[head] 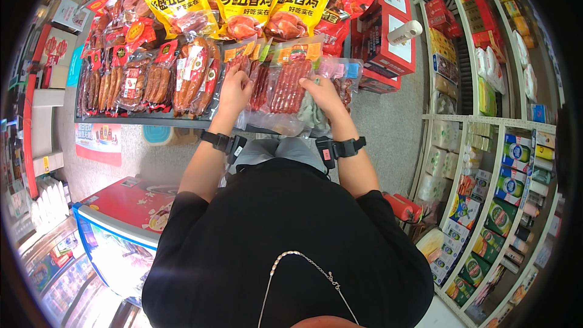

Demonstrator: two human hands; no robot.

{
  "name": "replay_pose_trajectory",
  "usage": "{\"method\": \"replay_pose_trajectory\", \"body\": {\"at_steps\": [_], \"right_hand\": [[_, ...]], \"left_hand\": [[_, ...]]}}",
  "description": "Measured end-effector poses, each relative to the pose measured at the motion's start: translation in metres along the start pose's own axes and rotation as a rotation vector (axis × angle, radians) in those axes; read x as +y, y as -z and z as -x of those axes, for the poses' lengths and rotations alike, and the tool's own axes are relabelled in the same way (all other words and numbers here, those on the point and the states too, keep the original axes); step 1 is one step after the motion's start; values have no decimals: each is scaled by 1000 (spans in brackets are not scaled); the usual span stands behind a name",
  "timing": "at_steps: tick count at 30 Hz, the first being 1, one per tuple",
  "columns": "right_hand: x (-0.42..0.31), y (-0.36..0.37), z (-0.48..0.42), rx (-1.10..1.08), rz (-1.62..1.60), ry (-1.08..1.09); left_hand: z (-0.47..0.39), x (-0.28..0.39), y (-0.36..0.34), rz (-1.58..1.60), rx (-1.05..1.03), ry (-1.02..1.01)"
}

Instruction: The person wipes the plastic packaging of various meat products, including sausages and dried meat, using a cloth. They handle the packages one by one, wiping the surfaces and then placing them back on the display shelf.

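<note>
My left hand (236, 91) rests over a clear pack of dark red sausages (259, 84), its index finger stretched out and the others curled. Whether it pinches the plastic cannot be made out. Under my right hand (324, 93) a bunched grey-green cloth (314, 105) shows between thumb and palm and hangs towards the front edge. The thumb of that hand lies at the right side of a vacuum pack of thin red sausages (291, 84). Behind the right hand is a further clear pack with pink and blue labels (341, 70), partly covered.
Sausage packs (155, 77) crowd the dark display table (150, 120). Yellow chicken bags (250, 2) stand behind them. Red gift boxes (387, 41) are at the right, with a white cylinder (404, 33) on them. Stocked shelves (492, 118) line the right; a red-topped freezer (136, 200) is at lower left.
</note>
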State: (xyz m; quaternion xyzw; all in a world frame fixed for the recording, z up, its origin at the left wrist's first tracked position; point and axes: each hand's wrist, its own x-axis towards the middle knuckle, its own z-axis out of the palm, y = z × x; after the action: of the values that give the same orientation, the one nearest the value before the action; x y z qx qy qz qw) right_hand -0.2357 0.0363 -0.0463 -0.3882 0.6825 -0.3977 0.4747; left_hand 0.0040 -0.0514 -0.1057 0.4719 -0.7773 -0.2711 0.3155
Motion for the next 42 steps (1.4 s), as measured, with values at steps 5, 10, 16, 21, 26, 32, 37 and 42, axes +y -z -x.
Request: {"method": "replay_pose_trajectory", "body": {"at_steps": [5,10,16,21,26,32,37,42], "right_hand": [[15,-42,-29,-80,31,11],[29,-82,-52,-130,25,-27],[21,-105,-57,-184,135,-7],[33,-117,-65,-195,109,-23],[33,-114,-60,-228,-10,-99],[30,-106,-58,-348,19,-60],[28,-99,-57,-396,29,-39],[8,-64,-39,-48,558,105]], "left_hand": [[-4,7,14,58,9,-2],[-4,3,16,44,12,3],[-4,3,21,-19,-16,50],[-1,4,18,-27,-79,29],[6,12,14,-101,-219,28],[4,23,16,-277,-291,95],[5,21,12,-320,-258,115],[10,17,12,-276,-187,105]]}}
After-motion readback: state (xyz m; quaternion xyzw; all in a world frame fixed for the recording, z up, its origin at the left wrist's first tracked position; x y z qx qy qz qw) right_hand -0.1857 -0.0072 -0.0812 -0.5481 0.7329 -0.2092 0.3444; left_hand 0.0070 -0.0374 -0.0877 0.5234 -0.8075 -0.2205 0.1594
